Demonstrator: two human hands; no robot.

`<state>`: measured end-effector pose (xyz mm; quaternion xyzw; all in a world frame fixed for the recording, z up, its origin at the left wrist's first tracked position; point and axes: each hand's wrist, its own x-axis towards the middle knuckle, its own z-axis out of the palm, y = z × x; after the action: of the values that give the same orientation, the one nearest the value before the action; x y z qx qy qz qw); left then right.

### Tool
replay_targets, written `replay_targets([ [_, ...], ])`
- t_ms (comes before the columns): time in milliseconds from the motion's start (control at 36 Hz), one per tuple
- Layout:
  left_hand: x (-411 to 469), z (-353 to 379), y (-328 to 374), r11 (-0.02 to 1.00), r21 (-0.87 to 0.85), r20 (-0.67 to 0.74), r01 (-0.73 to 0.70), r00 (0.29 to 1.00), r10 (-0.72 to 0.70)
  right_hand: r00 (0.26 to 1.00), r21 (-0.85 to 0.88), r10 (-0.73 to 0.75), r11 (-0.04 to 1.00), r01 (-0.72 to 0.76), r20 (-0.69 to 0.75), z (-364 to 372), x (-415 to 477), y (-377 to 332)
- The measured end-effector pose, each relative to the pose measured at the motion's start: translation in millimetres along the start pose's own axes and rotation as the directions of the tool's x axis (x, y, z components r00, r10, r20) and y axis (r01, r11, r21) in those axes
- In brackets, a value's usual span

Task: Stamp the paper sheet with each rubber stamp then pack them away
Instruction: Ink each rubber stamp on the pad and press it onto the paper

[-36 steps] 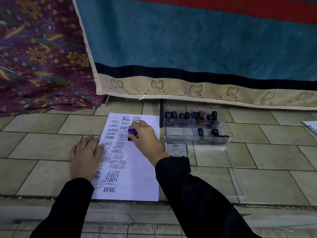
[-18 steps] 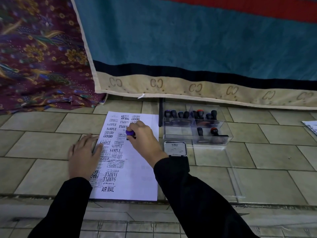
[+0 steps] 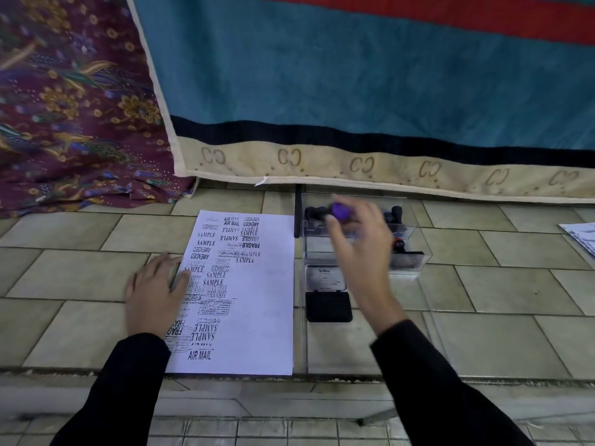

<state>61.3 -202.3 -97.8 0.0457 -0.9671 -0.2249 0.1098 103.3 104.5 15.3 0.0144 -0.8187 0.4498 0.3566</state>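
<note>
A white paper sheet (image 3: 257, 300) covered in black stamp prints lies on the tiled floor. My left hand (image 3: 154, 294) rests flat on its left edge, fingers straight. My right hand (image 3: 360, 243) hovers over the clear plastic box (image 3: 415, 262) to the right of the sheet and pinches a purple-topped rubber stamp (image 3: 340, 211) at its fingertips. Several black-handled stamps (image 3: 314, 212) stand in the box's far compartments, partly hidden by my hand. An open ink pad (image 3: 327, 305) with its labelled lid lies in front of the box.
A teal blanket with a beige border (image 3: 354, 165) hangs down to the floor right behind the box. Patterned maroon cloth (image 3: 70, 123) lies at the back left. The box's clear lid (image 3: 370, 342) lies flat beside the sheet. More paper (image 3: 579, 236) sits at the right edge.
My right hand has lifted the purple-topped stamp off the sheet and carried it right, over the clear box. My left hand stays on the paper's left edge.
</note>
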Motion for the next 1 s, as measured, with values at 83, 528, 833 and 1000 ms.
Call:
replay_targets([
  [83, -0.8, -0.9, 1.5, 1.000, -0.001, 0.007, 0.005, 1.000, -0.005, 0.999, -0.043, 0.039, 0.998, -0.040, -0.013, -40.1, -24.5, 15.7],
  [528, -2.4, -4.2, 5.2, 1.000, 0.009, 0.023, 0.010, 1.000, -0.010, 0.950, -0.392, 0.060, 0.918, 0.068, 0.305, -72.1, -100.8, 72.8],
  [833, -2.0, -5.1, 5.7, 1.000, 0.002, 0.033, 0.021, 0.999, -0.021, 0.917, -0.425, 0.168, 0.905, 0.001, 0.362, -60.4, -94.3, 67.0],
  [1000, -2.7, -6.8, 8.1, 1.000, 0.004, 0.035, 0.025, 0.999, -0.025, 0.937, -0.416, 0.166, 0.909, -0.025, 0.307, -64.4, -84.2, 61.5],
])
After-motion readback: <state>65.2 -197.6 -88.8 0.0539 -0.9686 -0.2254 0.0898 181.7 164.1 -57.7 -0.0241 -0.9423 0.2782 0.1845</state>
